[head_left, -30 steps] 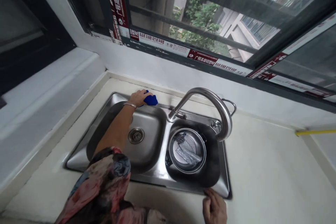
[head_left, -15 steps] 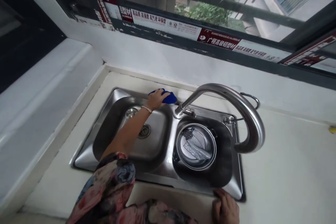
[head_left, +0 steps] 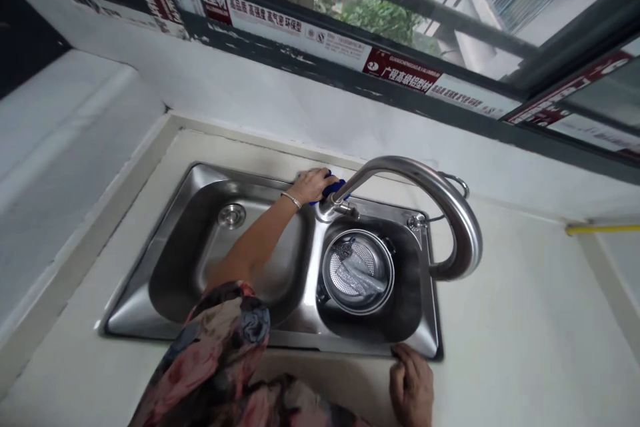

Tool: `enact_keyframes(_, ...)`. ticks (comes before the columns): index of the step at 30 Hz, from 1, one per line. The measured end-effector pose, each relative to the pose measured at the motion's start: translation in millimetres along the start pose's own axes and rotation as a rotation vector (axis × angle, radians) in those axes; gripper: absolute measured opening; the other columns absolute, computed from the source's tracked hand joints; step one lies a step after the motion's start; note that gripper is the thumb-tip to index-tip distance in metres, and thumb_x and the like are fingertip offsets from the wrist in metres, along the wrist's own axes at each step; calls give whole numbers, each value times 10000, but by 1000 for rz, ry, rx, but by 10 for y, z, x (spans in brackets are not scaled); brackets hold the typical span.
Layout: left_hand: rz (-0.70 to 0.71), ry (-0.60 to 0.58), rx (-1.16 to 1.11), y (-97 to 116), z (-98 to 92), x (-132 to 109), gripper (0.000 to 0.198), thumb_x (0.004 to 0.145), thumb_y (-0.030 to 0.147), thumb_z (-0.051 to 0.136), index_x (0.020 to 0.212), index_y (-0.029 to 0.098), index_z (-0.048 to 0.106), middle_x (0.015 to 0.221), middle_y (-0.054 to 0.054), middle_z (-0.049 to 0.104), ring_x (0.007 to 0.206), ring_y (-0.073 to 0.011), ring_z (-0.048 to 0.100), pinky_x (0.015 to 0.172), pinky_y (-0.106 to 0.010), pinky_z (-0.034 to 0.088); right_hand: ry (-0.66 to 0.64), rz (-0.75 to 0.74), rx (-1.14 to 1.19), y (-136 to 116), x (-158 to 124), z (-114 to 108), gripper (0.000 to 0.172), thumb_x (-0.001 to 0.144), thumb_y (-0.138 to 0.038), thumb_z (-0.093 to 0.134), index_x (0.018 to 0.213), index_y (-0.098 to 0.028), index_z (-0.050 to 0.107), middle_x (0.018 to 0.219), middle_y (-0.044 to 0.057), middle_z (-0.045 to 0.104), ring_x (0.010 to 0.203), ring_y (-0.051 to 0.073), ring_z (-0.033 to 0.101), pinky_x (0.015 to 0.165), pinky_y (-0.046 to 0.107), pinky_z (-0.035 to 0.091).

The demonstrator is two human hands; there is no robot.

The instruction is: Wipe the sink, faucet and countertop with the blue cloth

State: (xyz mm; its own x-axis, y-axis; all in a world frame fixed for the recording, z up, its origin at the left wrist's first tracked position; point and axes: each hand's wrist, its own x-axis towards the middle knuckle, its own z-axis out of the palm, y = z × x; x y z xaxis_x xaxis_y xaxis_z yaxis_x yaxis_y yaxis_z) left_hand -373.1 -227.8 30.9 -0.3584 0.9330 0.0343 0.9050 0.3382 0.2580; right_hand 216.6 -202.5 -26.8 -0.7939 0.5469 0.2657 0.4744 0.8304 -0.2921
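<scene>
My left hand [head_left: 313, 185] is closed on a blue cloth [head_left: 336, 188], pressed to the back rim of the steel double sink [head_left: 250, 180], close to the faucet base. Part of the cloth is behind my fingers and the faucet. My right hand [head_left: 414, 383] rests at the sink's front edge near the right corner, fingers loosely bent, thumb apart, nothing visible in it. The tall curved faucet [head_left: 430, 183] arches over the right basin. In that basin sits a round metal pot [head_left: 327, 267] with a perforated strainer and a clear, crumpled item inside.
My left arm crosses the left basin [head_left: 175, 267], which has a round overflow fitting [head_left: 231, 215] on its wall. Pale countertop [head_left: 510, 320] surrounds the sink. A window frame [head_left: 300, 60] with red and white strips runs behind, and a yellow pipe [head_left: 603, 229] lies at far right.
My left hand has slid right along the back rim with the blue cloth, up to the faucet base. The view has shifted right. My right hand stays at the front edge.
</scene>
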Motion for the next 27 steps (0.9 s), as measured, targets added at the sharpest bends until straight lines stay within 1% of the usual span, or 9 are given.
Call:
enact_keyframes(2,-3,25,-3,-140,-23,-144,510,955,318,659,1464,350,644,1399,-133,600,1277,-341,575,933,-422,507,19,-4,11,5,6,3,339,1117,-329,437,1179,-160,724,1144,133,772,1095,283,693,996,435,498)
enact_keyframes(5,-49,75,7,-509,-65,-432,491,966,401,676,1453,344,664,1414,-131,593,1296,-337,558,1045,-431,483,28,-8,15,15,20,13,356,1126,-340,425,1173,-158,728,1130,129,773,1089,279,692,996,435,498)
enact_keyframes(9,-143,87,41,-904,-193,-738,484,969,417,663,1443,320,675,1377,-132,599,1275,-325,560,1111,-421,447,16,-4,5,25,43,31,427,1146,-397,377,1135,-163,733,1100,130,774,1052,283,692,967,437,492)
enact_keyframes(12,-169,76,56,-874,-282,-827,637,903,484,740,1502,298,629,1355,-155,585,1264,-345,543,1110,-444,435,24,-35,-23,42,56,50,468,1154,-437,350,1133,-170,734,1099,127,774,1044,286,691,943,429,487)
enact_keyframes(15,-224,91,44,-718,-296,-858,863,837,677,761,1570,262,572,1364,-203,557,1258,-401,509,1072,-499,434,50,-61,-38,73,57,78,503,1156,-464,326,1123,-176,737,1085,131,774,1013,290,694,920,428,489)
enact_keyframes(17,-251,103,24,-663,-276,-876,816,907,713,657,1590,278,557,1377,-205,549,1247,-401,500,1065,-513,422,59,-69,-47,107,47,96,521,1155,-473,312,1108,-179,739,1068,135,772,989,290,695,903,425,492)
enact_keyframes(20,-250,116,14,-685,-245,-878,628,1011,615,546,1560,316,598,1388,-186,547,1250,-380,496,1088,-511,395,31,-99,-74,168,19,110,518,1153,-478,321,1114,-179,743,1069,134,769,976,284,693,886,414,493)
enact_keyframes(23,-218,98,21,-708,-220,-787,567,1009,590,580,1496,313,664,1378,-185,550,1260,-382,496,1089,-503,393,-3,-121,-100,191,-7,104,502,1149,-470,329,1141,-183,741,1085,131,770,972,281,691,882,413,487)
enact_keyframes(27,-61,44,28,-582,-150,-508,542,1003,578,607,1457,296,697,1348,-190,567,1234,-377,515,1104,-508,390,6,-65,-97,107,-12,76,514,1149,-472,297,1142,-181,721,1081,137,766,977,295,682,888,430,471)
